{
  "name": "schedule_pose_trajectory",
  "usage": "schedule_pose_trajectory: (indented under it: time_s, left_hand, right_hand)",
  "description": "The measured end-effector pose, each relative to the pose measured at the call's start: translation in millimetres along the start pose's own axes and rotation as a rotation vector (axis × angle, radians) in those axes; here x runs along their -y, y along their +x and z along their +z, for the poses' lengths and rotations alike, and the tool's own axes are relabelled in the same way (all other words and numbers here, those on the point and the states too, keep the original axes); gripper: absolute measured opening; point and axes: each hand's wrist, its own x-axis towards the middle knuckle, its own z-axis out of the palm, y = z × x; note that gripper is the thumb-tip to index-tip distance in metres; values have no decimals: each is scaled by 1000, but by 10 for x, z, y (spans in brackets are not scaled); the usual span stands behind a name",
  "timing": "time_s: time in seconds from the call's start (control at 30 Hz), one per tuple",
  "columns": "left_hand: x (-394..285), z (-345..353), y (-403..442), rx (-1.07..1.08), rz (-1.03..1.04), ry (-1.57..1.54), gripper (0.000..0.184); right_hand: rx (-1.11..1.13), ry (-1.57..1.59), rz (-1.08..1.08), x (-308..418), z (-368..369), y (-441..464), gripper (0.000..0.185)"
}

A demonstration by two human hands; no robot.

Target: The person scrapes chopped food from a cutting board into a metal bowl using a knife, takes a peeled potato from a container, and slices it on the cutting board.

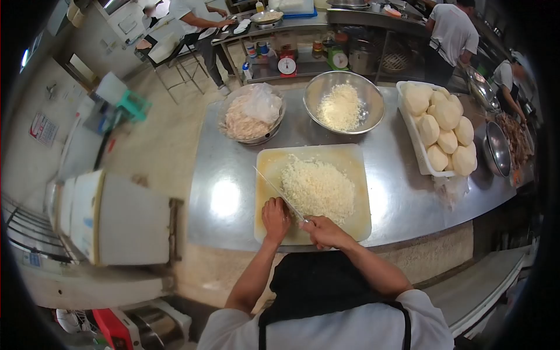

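My right hand (326, 231) is wrapped around the handle of a kitchen knife (282, 195), its long blade slanting up and left across the cutting board (268, 157). Close against the left side of the blade, my left hand (276, 220) rests on the board with its fingers curled; whatever lies under them is hidden. Finely chopped pale vegetable (319, 188) is heaped in the middle of the board, just right of the knife. Beyond the board, a steel mixing bowl (373, 114) contains more chopped pale vegetable (340, 108).
A white basket (415, 140) of large peeled round vegetables (447, 114) stands at right on the steel table (224, 169). At back left sits a bowl of pale pinkish food (245, 119) with a plastic bag (262, 104) on it. Other people work farther off.
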Motion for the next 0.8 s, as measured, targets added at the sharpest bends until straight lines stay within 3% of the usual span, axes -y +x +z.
schedule_pose_trajectory:
  time_s: [0.27, 0.47, 0.67, 0.8]
  left_hand:
    - [-74, -59, -2, -25, 5, -31, 19]
    - [16, 29, -9, -55, 17, -63, 16]
    - [-58, -134, -110, -34, 117, -3, 36]
    - [-38, -160, -117, 37, 128, 26, 47]
  right_hand:
    - [-16, 21, -4, 31, 24, -56, 66]
    - [-86, -39, -35, 93, 90, -74, 50]
    - [-128, -57, -59, 31, -5, -23, 51]
    - [-86, 144, 42, -70, 78, 32, 59]
